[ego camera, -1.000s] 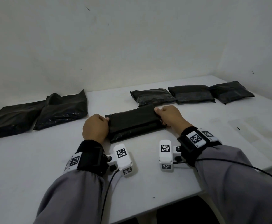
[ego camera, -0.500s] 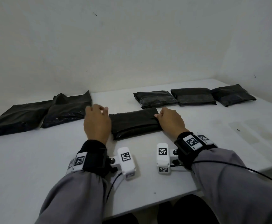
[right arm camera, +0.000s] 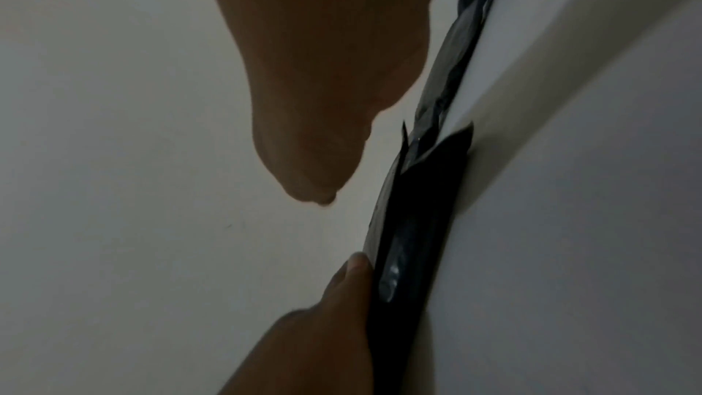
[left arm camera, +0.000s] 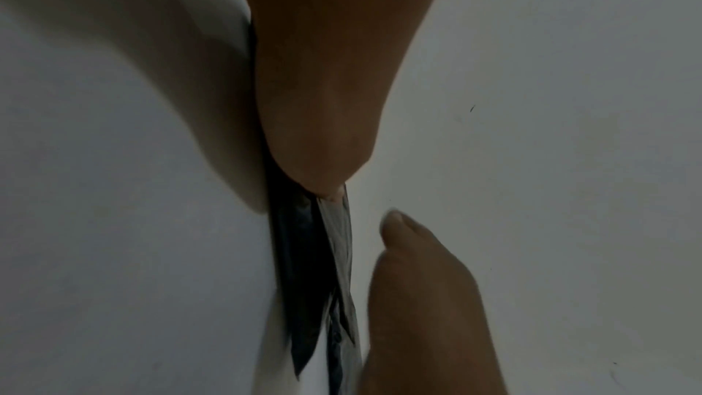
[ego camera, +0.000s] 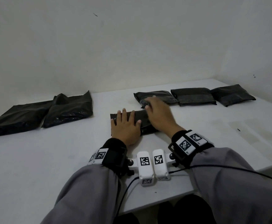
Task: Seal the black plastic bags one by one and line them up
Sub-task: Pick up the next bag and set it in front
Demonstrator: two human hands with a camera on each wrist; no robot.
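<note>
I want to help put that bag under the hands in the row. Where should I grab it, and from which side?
I'd take the folded bag by its two short ends, one hand from the left and one from the right. It lies flat and long across the table, and the left hand presses its top, so the ends are the free parts. Then slide it beside the row of sealed bags.

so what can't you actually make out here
- Bag seal: head view, both hands cover the middle.
- Right hand: head view, motion-blurred, contact with the bag unclear.
- Bag contents: opaque plastic in every view.
- Left pile: head view, too dark to tell whether sealed.
</note>
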